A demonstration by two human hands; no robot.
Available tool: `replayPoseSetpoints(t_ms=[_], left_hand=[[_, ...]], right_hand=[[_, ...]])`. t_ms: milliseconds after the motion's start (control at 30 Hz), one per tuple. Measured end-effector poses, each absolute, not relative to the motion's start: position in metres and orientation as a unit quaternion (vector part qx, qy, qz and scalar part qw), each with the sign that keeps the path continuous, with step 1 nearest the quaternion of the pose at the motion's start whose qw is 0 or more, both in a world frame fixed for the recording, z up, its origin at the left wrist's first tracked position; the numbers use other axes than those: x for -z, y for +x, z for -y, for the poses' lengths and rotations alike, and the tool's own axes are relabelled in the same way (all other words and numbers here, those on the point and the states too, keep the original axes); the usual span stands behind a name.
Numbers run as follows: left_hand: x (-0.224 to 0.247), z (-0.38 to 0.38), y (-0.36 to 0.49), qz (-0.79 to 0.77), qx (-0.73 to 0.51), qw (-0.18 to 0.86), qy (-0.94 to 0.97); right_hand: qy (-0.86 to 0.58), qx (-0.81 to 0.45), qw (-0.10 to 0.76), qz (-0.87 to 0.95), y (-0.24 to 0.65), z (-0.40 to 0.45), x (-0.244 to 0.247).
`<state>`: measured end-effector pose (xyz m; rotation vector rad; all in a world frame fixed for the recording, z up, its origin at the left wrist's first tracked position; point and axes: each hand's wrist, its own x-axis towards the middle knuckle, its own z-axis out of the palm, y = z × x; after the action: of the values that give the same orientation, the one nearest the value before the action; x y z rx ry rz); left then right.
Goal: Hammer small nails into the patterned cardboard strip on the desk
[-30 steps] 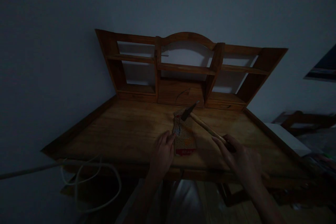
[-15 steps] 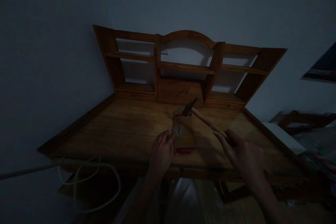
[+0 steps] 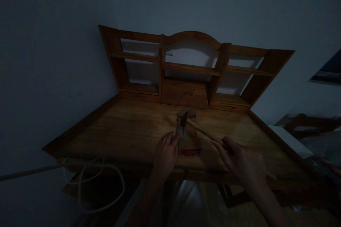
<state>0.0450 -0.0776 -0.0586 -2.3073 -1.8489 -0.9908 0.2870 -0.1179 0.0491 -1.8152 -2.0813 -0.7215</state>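
My right hand [image 3: 241, 158] is wrapped round the wooden handle of a hammer [image 3: 204, 129], whose dark head lies low over the upper left part of a printed piece of card or packet [image 3: 189, 140]. That packet is tan and yellow with red bands and lies flat on the wooden desk [image 3: 128, 127]. At its left edge rests my left hand [image 3: 165, 152], fingers closed together close to the hammer head. Something small and pale shows by the fingertips, too dark to make out. Whether the hammer head touches it, I cannot tell.
A wooden shelf unit [image 3: 186, 94] with cubbies and small drawers stands along the desk's back. A pale cable [image 3: 122, 184] loops at the front left. To the right are a white surface [image 3: 290, 140] and a dark wooden chair back [image 3: 303, 122].
The hammer head has come down and to the left, from raised above the packet to low over it. My left hand stays at the packet's left edge.
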Motion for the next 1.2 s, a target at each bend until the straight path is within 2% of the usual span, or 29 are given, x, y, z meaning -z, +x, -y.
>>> replayPoseSetpoints(t_ms=[167,367,500,633,800,900,1000,1067,1200], left_hand=[[0.058,0.078,0.045,0.591,0.319,0.013,-0.741],[0.055,0.080,0.046,0.592,0.326,0.021,-0.737],[0.053,0.080,0.044,0.596,0.349,0.003,-0.724],[0.053,0.081,0.044,0.592,0.386,-0.021,-0.708],[0.056,0.083,0.058,0.596,0.380,-0.022,-0.707],[0.057,0.084,0.072,0.603,0.364,-0.007,-0.710],[0.059,0.084,0.086,0.611,0.354,0.002,-0.708],[0.060,0.084,0.096,0.614,0.348,0.009,-0.709],[0.063,0.082,0.121,0.614,0.345,0.020,-0.710]], right_hand=[[-0.614,0.249,0.124,0.739,0.290,0.119,-0.047],[-0.647,0.275,0.211,0.680,0.294,0.125,-0.059],[-0.677,0.219,0.273,0.648,0.296,0.127,-0.066],[-0.722,0.081,0.334,0.600,0.313,0.128,-0.053],[-0.725,-0.207,0.435,0.492,0.344,0.142,-0.020],[-0.674,-0.386,0.512,0.367,0.353,0.157,-0.008],[-0.579,-0.552,0.536,0.272,0.363,0.166,-0.001],[-0.523,-0.617,0.539,0.236,0.374,0.167,0.004],[-0.471,-0.638,0.587,0.162,0.401,0.168,0.014]])
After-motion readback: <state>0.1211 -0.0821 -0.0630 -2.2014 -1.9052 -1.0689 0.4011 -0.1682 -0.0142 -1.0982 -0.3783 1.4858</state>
